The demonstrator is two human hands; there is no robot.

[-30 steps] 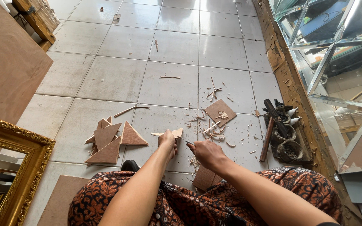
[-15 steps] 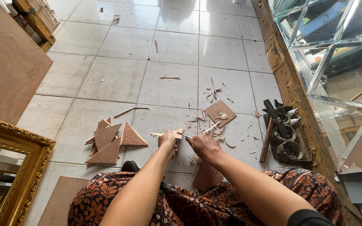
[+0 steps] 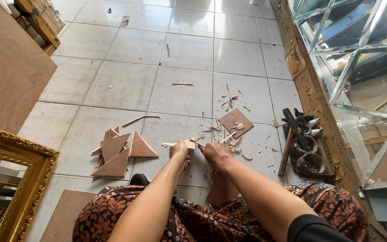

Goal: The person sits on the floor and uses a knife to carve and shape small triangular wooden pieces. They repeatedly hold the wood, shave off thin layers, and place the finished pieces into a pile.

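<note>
Both hands [image 3: 179, 151] [image 3: 217, 154] on thin wood piece [image 3: 185, 144], triangular offcuts [image 3: 117, 154] beside

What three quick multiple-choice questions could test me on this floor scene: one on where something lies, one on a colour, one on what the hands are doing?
1. Where does the pile of triangular wood pieces lie, seen from the person?
A. Left of the hands
B. Right of the hands
C. On the lap

2. What colour is the ornate frame at the lower left?
A. Blue
B. Gold
C. Black

3. What is the left hand doing?
A. Resting flat and empty on the tiles
B. Raised in the air
C. Holding a small wood piece

Answers:
1 A: the pile sits on the tile floor left of both hands.
2 B: its carved edge shines gold.
3 C: its fingers grip the piece while the right hand works close against it.
</note>
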